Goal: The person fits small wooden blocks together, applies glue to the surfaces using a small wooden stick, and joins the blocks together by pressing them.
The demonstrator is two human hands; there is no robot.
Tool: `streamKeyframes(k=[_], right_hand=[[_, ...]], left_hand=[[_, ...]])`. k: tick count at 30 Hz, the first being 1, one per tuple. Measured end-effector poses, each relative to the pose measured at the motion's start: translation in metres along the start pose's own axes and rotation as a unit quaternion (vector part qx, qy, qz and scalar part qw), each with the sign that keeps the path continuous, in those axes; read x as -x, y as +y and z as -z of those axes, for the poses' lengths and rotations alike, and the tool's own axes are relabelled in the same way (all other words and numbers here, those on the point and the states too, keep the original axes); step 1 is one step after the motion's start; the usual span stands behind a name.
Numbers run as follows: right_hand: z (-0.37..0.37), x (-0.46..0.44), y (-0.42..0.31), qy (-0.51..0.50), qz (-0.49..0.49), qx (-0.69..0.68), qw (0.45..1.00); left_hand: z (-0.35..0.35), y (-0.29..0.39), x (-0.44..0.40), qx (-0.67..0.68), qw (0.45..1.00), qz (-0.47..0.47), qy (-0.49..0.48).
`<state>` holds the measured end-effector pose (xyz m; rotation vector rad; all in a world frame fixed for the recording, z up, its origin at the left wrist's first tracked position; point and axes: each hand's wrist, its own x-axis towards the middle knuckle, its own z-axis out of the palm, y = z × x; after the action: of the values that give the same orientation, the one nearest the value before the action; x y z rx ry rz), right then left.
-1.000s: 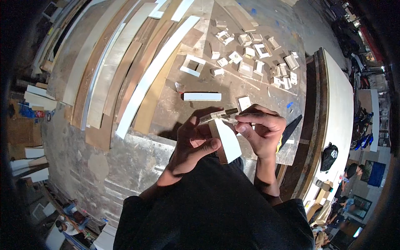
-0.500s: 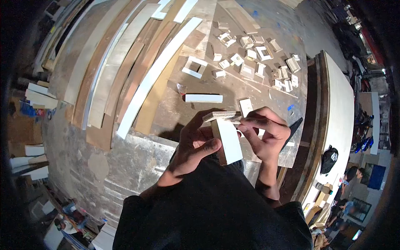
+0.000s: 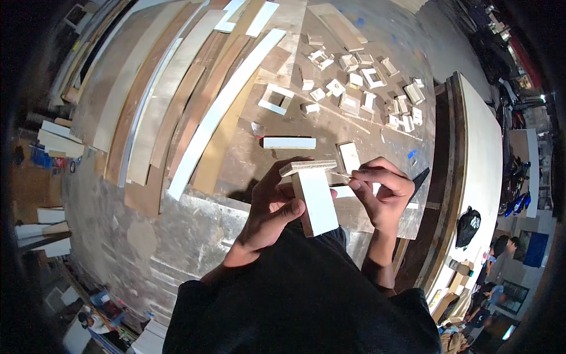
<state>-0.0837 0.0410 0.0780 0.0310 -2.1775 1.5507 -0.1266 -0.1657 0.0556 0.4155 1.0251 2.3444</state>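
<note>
My left hand (image 3: 272, 197) is closed around a white-faced wooden block (image 3: 316, 200). A short plywood piece (image 3: 308, 168) lies across the block's far end, so the two form a T shape. My right hand (image 3: 382, 192) is just right of the block, thumb and forefinger pinched on a thin pale sliver (image 3: 342, 173). The sliver points toward the joint between the two pieces; whether it touches cannot be made out. Beyond my hands, a white strip (image 3: 289, 143) and a small pale board (image 3: 349, 157) lie on the worktable (image 3: 247, 127).
Long boards (image 3: 227, 112) lie side by side on the left of the table. Several small wooden blocks and frames (image 3: 351, 100) are scattered at the far right, near a square frame (image 3: 276, 99). A stack of panels (image 3: 477, 165) stands right, with a black bag (image 3: 467, 227) on it.
My right hand has drawn slightly right, away from the joint, with the thin sliver between its fingers. The block in my left hand has shifted a little left.
</note>
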Motion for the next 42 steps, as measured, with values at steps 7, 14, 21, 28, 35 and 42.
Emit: streamKeyframes(k=[7,14,21,28,35,42], right_hand=[[-0.013,-0.009,-0.013,-0.009,0.022,-0.022,0.999],[-0.007,-0.005,0.010,0.010,-0.029,-0.043,0.999],[-0.017,-0.007,0.007,0.007,0.006,-0.086,0.996],[-0.009,-0.002,0.015,0.048,-0.058,-0.112,0.991],[-0.010,-0.010,0.002,-0.017,0.015,-0.091,0.996],[-0.003,-0.001,0.017,-0.021,-0.017,-0.039,0.999]], left_hand=[[-0.006,-0.003,-0.002,0.045,0.999,0.029,0.004],[-0.002,-0.003,0.000,0.087,0.995,0.034,0.016],[-0.007,-0.010,-0.003,0.077,0.996,0.036,0.016],[-0.002,-0.008,0.002,0.081,0.994,0.063,0.031],[0.000,-0.007,-0.001,0.002,0.999,0.043,0.032],[0.000,-0.001,0.001,-0.049,0.998,0.038,0.034]])
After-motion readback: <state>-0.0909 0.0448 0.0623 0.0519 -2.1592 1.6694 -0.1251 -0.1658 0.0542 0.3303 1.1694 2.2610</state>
